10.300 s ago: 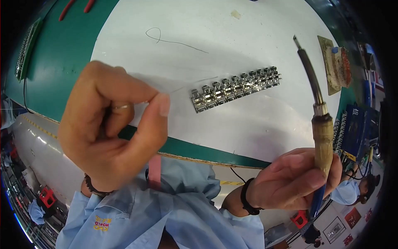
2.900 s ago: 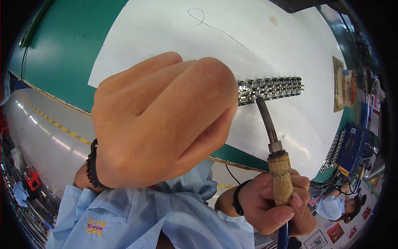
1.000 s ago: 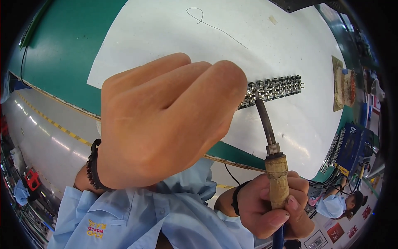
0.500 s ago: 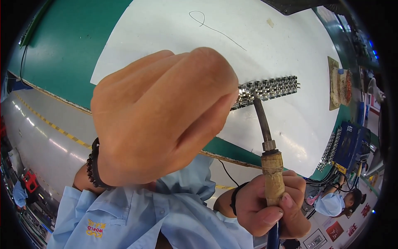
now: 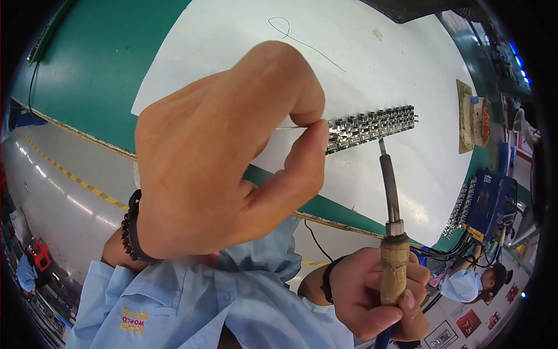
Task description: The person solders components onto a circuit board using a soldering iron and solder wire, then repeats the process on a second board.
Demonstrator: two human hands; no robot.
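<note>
The soldering iron [image 5: 395,256] had shifted right to the near edge of the metal strip [image 5: 375,125]; the right hand [image 5: 363,296] clasped it; the left hand [image 5: 221,151] pinched thin wire [image 5: 287,128].

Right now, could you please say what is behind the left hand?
Behind the left hand, white sheet and green table show through the finger gap; the rest is covered.

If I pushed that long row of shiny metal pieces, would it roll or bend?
The metal row would probably slide, not roll, since its pieces look blocky. It may feel stiff, because they sit in one straight line. Its shiny surfaces might be a bit slippery.
</note>
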